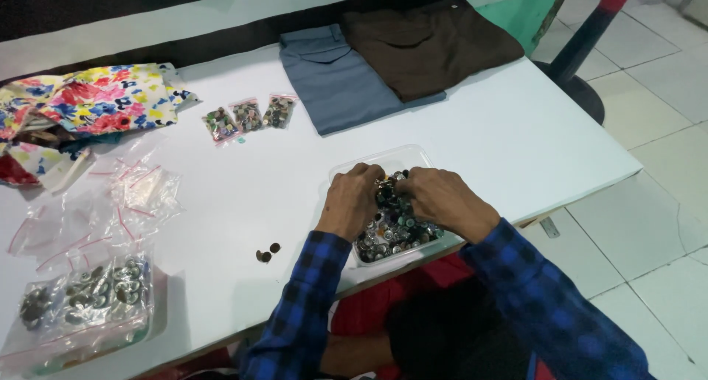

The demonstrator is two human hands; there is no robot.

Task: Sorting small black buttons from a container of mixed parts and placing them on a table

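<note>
You are digging your left hand and right hand, fingers curled, grip unclear, into the buttons in a clear tray on the white table over a tiled floor.

Brightness: even and bright, indoor light from above.
Table: white top looks pale blue and a little overexposed toward 3 o'clock.
Shadows: soft and short, under both forearms toward 6 o'clock.
Glare: small shine on the clear bags at 9 o'clock.
Sharpness: centre mostly sharp; small buttons in the tray are blurred together.
Edges: table lines bend slightly, wide lens.
</note>
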